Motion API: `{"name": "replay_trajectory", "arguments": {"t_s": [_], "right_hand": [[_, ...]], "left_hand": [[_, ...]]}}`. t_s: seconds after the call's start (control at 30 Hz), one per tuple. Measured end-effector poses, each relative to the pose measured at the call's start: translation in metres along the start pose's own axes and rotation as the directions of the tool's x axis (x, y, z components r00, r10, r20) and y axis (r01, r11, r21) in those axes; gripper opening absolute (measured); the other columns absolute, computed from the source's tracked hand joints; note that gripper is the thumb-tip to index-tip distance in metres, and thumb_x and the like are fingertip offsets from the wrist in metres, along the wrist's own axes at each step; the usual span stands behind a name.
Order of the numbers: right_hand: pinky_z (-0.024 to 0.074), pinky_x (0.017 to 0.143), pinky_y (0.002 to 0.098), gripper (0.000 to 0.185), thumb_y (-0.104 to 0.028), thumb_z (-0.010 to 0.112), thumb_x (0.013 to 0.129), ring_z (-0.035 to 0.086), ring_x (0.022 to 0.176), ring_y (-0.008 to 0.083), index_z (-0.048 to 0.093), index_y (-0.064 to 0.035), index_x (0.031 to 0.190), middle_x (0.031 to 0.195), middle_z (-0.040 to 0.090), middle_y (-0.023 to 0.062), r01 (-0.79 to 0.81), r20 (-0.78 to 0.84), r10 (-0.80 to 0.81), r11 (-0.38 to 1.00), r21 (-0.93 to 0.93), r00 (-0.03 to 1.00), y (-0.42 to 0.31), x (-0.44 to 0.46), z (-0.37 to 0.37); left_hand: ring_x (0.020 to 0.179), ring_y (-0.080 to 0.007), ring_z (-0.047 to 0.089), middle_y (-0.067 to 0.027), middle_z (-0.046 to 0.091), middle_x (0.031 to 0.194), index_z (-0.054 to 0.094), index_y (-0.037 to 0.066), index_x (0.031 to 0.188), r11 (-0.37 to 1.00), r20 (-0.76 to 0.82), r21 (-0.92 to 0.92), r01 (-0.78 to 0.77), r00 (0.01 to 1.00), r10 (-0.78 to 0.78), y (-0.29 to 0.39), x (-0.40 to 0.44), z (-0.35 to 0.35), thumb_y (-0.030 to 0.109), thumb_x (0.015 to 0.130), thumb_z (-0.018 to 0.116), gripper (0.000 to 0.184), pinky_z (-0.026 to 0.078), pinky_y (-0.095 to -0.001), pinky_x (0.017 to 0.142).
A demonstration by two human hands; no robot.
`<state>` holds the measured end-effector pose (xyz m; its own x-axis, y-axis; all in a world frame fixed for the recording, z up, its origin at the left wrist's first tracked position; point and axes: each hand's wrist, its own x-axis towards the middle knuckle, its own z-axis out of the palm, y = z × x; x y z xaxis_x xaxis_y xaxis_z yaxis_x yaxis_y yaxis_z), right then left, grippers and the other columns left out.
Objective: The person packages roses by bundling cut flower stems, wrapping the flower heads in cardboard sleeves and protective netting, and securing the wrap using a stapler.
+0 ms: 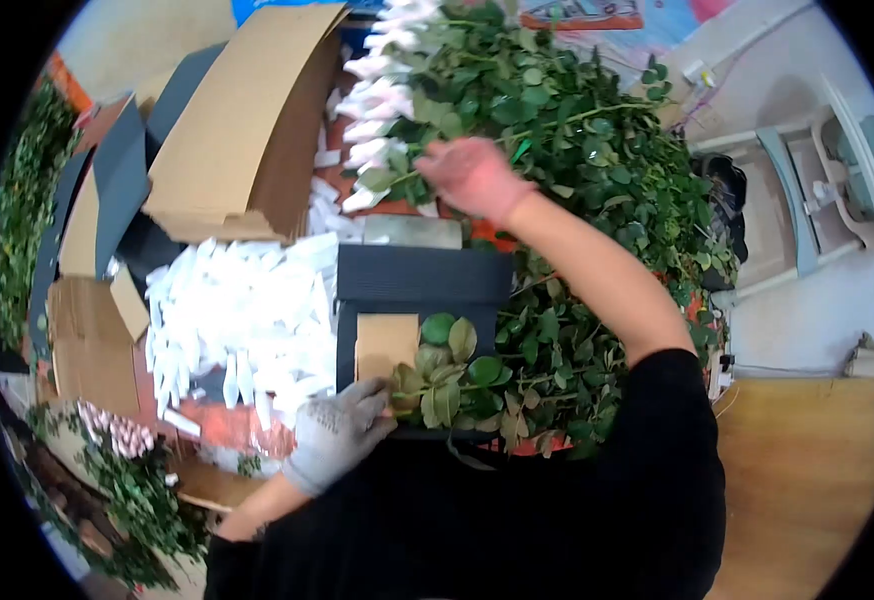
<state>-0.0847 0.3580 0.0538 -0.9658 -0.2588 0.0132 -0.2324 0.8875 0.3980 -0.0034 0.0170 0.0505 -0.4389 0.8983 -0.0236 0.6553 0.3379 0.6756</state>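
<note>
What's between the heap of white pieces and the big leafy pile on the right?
In the head view, a black piece with brown cardboard showing lies between them; some leaves overlap its right part.

Black short-sleeved top [527, 530], left hand [340, 435] in grey glove [315, 455], dark lettering [328, 414]

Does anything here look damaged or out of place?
The big cardboard piece has a ragged, apparently torn lower edge. One white piece lies apart from the white heap, as if it had slipped off.
</note>
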Motion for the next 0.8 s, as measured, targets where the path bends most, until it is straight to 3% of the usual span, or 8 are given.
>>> {"name": "replay_trajectory", "arguments": {"t_s": [0.2, 0.37, 0.47, 0.53, 0.6, 0.67, 0.73, 0.8], "right_hand": [[0.0404, 0.052, 0.0326, 0.016, -0.016, 0.047, 0.083, 0.060, 0.069, 0.0180, 0.059, -0.0138, 0.091, 0.075, 0.060, 0.0039, 0.123, -0.025, -0.126, 0.986, -0.112, 0.992, -0.004, 0.030, 0.069], [0.0473, 0.056, 0.0317, 0.016, -0.015, 0.049, 0.080, 0.061, 0.068, 0.0201, 0.059, -0.0194, 0.093, 0.075, 0.059, 0.0047, -0.163, -0.288, 0.103, 0.967, -0.193, 0.952, 0.048, -0.016, -0.061], [0.0485, 0.056, 0.0339, 0.033, -0.008, 0.048, 0.079, 0.061, 0.064, 0.0208, 0.059, -0.0184, 0.108, 0.083, 0.064, 0.0057, -0.608, -0.369, 0.521, 0.775, -0.175, 0.770, 0.131, -0.068, -0.143], [0.0457, 0.058, 0.0326, 0.022, -0.014, 0.054, 0.084, 0.060, 0.064, 0.0178, 0.062, -0.0154, 0.104, 0.088, 0.066, 0.0058, -0.598, -0.695, 0.327, 0.780, -0.185, 0.641, 0.208, -0.130, -0.186], [0.0488, 0.072, 0.0306, 0.031, -0.004, 0.063, 0.076, 0.060, 0.079, 0.0223, 0.061, -0.0013, 0.107, 0.091, 0.064, 0.0117, -0.521, -0.795, 0.499, 0.807, 0.279, 0.346, 0.184, -0.154, -0.257], [0.0496, 0.072, 0.0308, 0.028, -0.001, 0.061, 0.076, 0.061, 0.077, 0.0219, 0.064, -0.0003, 0.103, 0.088, 0.064, 0.0114, -0.644, -0.894, 0.256, 0.764, -0.046, 0.367, 0.164, -0.173, -0.286], [0.0503, 0.069, 0.0319, 0.030, 0.001, 0.061, 0.075, 0.061, 0.073, 0.0228, 0.064, -0.0003, 0.106, 0.089, 0.065, 0.0141, -0.465, -0.814, 0.131, 0.866, -0.184, 0.566, 0.106, -0.169, -0.289], [0.0484, 0.064, 0.0278, 0.029, -0.002, 0.058, 0.078, 0.061, 0.072, 0.0190, 0.063, -0.0062, 0.107, 0.092, 0.066, 0.0101, -0.329, -0.519, 0.439, 0.898, 0.294, 0.734, 0.033, -0.171, -0.261]], "left_hand": [[0.079, -0.0225, 0.065, -0.0057, 0.064, 0.107, 0.066, 0.008, 0.101, 0.995, -0.037, 0.090, -0.032, 0.999, 0.035, -0.005, -0.005, 0.006, 0.026, 0.073, 0.071, 0.034, 0.052, -0.0323, 0.065], [0.077, -0.0246, 0.066, -0.0071, 0.065, 0.106, 0.067, 0.007, 0.100, 0.996, -0.062, 0.057, -0.073, 0.995, 0.077, -0.006, -0.007, 0.010, 0.025, 0.073, 0.071, 0.033, 0.052, -0.0331, 0.067], [0.077, -0.0252, 0.066, -0.0081, 0.065, 0.106, 0.067, 0.007, 0.100, 0.995, -0.097, 0.058, -0.087, 0.991, 0.092, -0.010, -0.008, 0.012, 0.024, 0.074, 0.070, 0.032, 0.052, -0.0329, 0.067], [0.079, -0.0253, 0.066, -0.0090, 0.065, 0.106, 0.066, 0.007, 0.100, 0.989, -0.103, 0.106, -0.101, 0.988, 0.111, -0.011, -0.011, 0.015, 0.023, 0.074, 0.070, 0.030, 0.052, -0.0324, 0.067], [0.080, -0.0249, 0.065, -0.0093, 0.065, 0.106, 0.066, 0.007, 0.100, 0.993, -0.074, 0.080, -0.082, 0.993, 0.088, -0.009, -0.012, 0.010, 0.021, 0.074, 0.069, 0.029, 0.052, -0.0329, 0.066], [0.087, -0.0284, 0.065, -0.0112, 0.063, 0.110, 0.065, 0.005, 0.105, 0.993, -0.052, 0.094, -0.068, 0.996, 0.073, -0.011, -0.012, 0.013, 0.022, 0.075, 0.070, 0.034, 0.052, -0.0360, 0.073], [0.090, -0.0298, 0.064, -0.0125, 0.063, 0.113, 0.064, 0.005, 0.107, 0.994, -0.064, 0.043, -0.104, 0.992, 0.106, -0.012, -0.011, 0.015, 0.021, 0.077, 0.068, 0.034, 0.051, -0.0364, 0.075], [0.095, -0.0299, 0.063, -0.0136, 0.062, 0.113, 0.064, 0.005, 0.109, 0.993, -0.047, 0.071, -0.096, 0.994, 0.100, -0.016, -0.010, 0.020, 0.022, 0.078, 0.067, 0.036, 0.050, -0.0364, 0.079]]}}
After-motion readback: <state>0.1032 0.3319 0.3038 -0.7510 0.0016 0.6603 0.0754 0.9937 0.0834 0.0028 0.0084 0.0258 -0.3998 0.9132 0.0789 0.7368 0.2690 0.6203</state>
